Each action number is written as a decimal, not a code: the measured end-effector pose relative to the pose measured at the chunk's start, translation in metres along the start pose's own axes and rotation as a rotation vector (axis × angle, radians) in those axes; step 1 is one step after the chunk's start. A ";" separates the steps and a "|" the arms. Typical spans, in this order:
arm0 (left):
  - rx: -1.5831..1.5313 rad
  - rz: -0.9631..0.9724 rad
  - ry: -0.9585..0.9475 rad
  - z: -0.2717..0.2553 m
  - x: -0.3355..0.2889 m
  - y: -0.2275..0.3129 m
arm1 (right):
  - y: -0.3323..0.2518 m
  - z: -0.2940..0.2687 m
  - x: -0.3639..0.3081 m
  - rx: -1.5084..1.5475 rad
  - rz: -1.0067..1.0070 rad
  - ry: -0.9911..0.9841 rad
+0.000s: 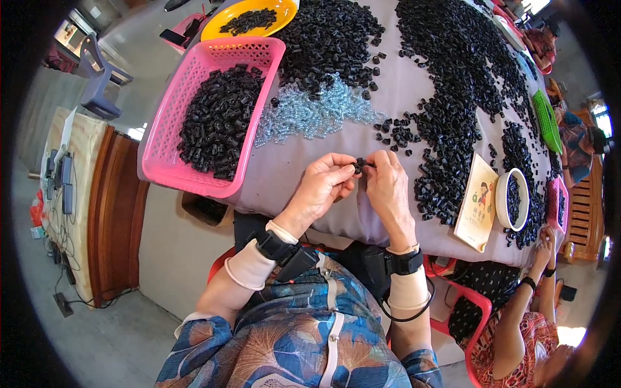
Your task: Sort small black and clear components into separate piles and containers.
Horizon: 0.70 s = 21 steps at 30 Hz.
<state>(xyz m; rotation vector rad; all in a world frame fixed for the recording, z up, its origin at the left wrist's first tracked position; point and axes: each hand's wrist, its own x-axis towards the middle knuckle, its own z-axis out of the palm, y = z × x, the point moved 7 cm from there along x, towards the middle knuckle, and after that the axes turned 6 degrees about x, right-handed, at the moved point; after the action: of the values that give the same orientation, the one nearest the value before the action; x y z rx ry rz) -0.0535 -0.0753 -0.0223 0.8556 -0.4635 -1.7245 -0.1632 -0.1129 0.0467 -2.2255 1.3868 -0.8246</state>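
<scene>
Over the near edge of the cloth-covered table, my left hand pinches a small black plastic part between thumb and fingers. My right hand meets it from the other side, its fingertips closed on the same part or on a mating piece; I cannot tell which. Just beyond my hands lies a heap of small bluish metal springs. To the left, a pink plastic basket holds many black parts.
Large piles of black parts cover the table's middle and right. A yellow plate stands far left. A booklet leans near a white bowl at right. Co-workers sit along the right side, one person's hands nearby.
</scene>
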 end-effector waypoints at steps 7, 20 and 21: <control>0.014 0.004 0.020 0.000 -0.001 -0.001 | 0.032 0.012 -0.030 1.011 0.513 0.066; 0.021 0.030 -0.030 0.002 0.001 -0.001 | 0.018 0.018 -0.037 1.110 0.531 0.120; 0.020 0.030 -0.029 0.001 0.001 -0.001 | 0.017 0.018 -0.036 1.128 0.518 0.133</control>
<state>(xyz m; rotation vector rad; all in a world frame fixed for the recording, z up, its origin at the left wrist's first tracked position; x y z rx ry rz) -0.0554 -0.0757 -0.0224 0.8349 -0.5114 -1.7092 -0.1752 -0.0873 0.0127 -0.9278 1.0373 -1.1557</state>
